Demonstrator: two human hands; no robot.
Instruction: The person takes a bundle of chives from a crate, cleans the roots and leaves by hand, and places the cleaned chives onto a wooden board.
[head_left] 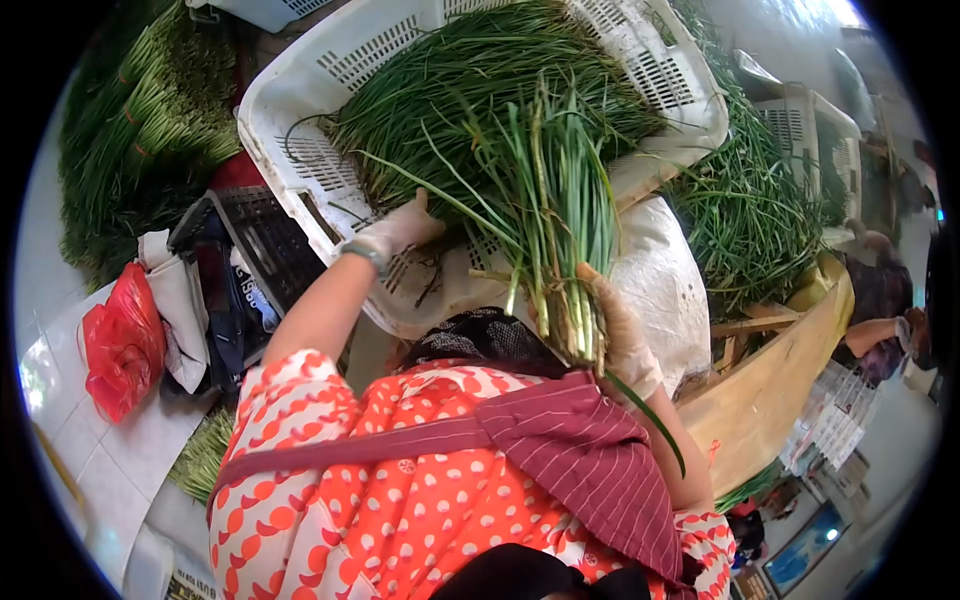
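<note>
My right hand (622, 335), in a pale thin glove, is closed around a bunch of garlic chives (565, 215). The pale stem ends point down toward my chest, and the green leaves fan up over the crate. One long leaf hangs below the hand, along my forearm. My left hand (405, 230), also gloved, is inside the near left part of the white plastic crate (300, 180). Its thumb stands apart from the fingers, beside the heap of chives (490, 70). The fingertips are partly in shadow, and no stalks show in them.
Tied bundles of greens (150, 120) are stacked at the left, above a black crate (250, 250) and a red plastic bag (125, 340). More loose greens (745, 220) lie at the right, beside a wooden board (765, 395). A white sack (655, 280) is under the crate's right side.
</note>
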